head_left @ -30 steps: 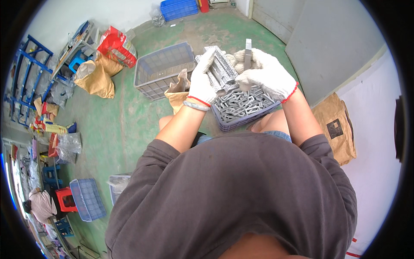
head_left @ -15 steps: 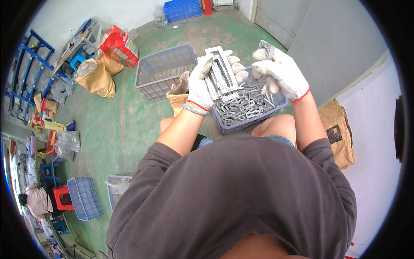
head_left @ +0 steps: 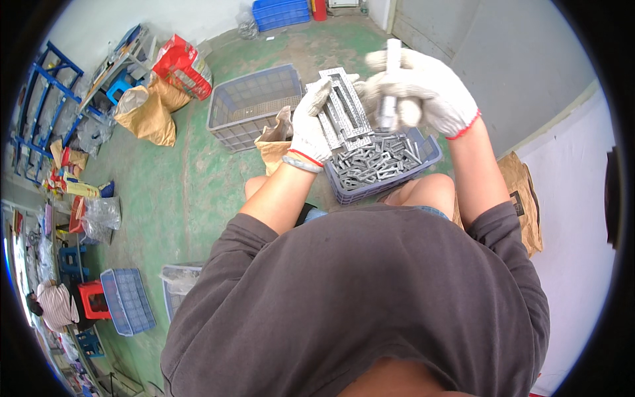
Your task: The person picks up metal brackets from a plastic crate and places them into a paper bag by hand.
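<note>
“Head view, looking down. Holding what on the left?”

“Clasping several slotted metal frames (head_left: 345, 109) in the left hand (head_left: 308, 129), stacked face to face and slightly fanned.”

“And on the right?”

“Pinching one piece (head_left: 394, 54) in the right hand (head_left: 430, 89), nearly upright, just beside the stack. Blurred; perhaps another frame seen edge-on, but cannot be sure.”

“Done so far, at a guess?”

“Only a small stack gathered in the left hand. Cannot count exactly.”

“And left?”

“Plenty, apparently: see many loose parts (head_left: 374, 161) jumbled in the crate (head_left: 387, 191) below the hands. Cannot tell whether of the same kind. Looks nearer early or middle than late.”

“Anything finished elsewhere?”

“Cannot tell. Note just a paper bag (head_left: 272, 156) near the left forearm, contents hidden.”
</note>
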The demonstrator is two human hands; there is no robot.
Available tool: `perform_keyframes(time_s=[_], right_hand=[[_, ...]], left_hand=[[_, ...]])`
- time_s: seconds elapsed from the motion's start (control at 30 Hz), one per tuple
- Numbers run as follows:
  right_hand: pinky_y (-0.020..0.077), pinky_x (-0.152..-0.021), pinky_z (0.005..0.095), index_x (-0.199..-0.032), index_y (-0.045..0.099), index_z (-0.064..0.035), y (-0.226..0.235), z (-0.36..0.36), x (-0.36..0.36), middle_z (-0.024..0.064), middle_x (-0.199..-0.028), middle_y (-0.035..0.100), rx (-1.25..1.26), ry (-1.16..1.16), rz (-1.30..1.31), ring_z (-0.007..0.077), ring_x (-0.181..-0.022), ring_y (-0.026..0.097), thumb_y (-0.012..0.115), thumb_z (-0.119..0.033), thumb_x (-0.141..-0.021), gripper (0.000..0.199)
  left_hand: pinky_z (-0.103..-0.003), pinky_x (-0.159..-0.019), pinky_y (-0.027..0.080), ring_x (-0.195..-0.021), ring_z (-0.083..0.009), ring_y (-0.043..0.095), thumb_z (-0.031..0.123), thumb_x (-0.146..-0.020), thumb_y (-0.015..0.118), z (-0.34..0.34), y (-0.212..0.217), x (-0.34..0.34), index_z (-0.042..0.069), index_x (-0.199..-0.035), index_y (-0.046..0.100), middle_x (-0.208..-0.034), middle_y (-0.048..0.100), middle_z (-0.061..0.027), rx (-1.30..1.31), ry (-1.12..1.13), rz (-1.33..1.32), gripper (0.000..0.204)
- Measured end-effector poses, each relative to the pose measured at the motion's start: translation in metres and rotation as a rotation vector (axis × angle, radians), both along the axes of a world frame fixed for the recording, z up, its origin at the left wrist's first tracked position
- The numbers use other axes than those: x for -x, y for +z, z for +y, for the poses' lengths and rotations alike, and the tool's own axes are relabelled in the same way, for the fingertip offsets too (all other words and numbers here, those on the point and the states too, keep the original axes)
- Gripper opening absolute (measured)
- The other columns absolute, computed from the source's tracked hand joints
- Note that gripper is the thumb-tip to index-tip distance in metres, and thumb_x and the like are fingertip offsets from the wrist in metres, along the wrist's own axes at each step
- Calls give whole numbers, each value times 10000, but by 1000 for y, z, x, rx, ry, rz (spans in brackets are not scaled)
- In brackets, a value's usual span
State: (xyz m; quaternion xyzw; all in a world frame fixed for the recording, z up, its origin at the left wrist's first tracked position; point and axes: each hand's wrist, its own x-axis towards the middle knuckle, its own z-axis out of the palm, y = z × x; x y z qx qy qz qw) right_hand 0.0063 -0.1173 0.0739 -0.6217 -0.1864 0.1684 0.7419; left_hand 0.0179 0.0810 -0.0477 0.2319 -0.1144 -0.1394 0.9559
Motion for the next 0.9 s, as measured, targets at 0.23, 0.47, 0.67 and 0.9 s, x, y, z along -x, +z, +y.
perform_keyframes(time_s=[0.23, 0.47, 0.67, 0.9], right_hand=[[493, -526, 265, -921, 677, 5, -19, 28, -23, 42, -773, 671, 583, 18, -249, 116, -539, 594, 711, -140, -817, 182], [527, -790, 402, -900, 711, -34, -18, 38, -19, 189, -928, 696, 904, -228, -712, 340, -888, 673, 723, -311, -755, 312], [535, -790, 360, -963, 717, -27, -26, 21, -31, 155, -952, 717, 669, -467, -766, 277, -862, 681, 711, -334, -797, 348], [473, -582, 247, -937, 724, -27, -40, -4, 2, 45, -815, 703, 637, -312, -87, 80, -636, 581, 797, -325, -816, 330]], left_hand=[[-445, -946, 540, -1044, -267, 654, 192, -995, 542, -10, -6, 2, 60, -1232, 588, -1159, 668, -121, 146, 72, 67, 275], [-472, -947, 544, -1064, -280, 648, 191, -1001, 525, -8, -18, -2, 70, -1258, 572, -1188, 655, -116, 257, -73, -43, 288], [-500, -989, 527, -1120, -325, 633, 275, -993, 509, -10, -28, -3, 40, -1266, 569, -1202, 642, -175, 59, 164, -4, 365], [-607, -1013, 476, -1157, -465, 588, 347, -972, 502, -8, -11, 6, 10, -1293, 552, -1245, 604, -262, 120, 90, 50, 468]])
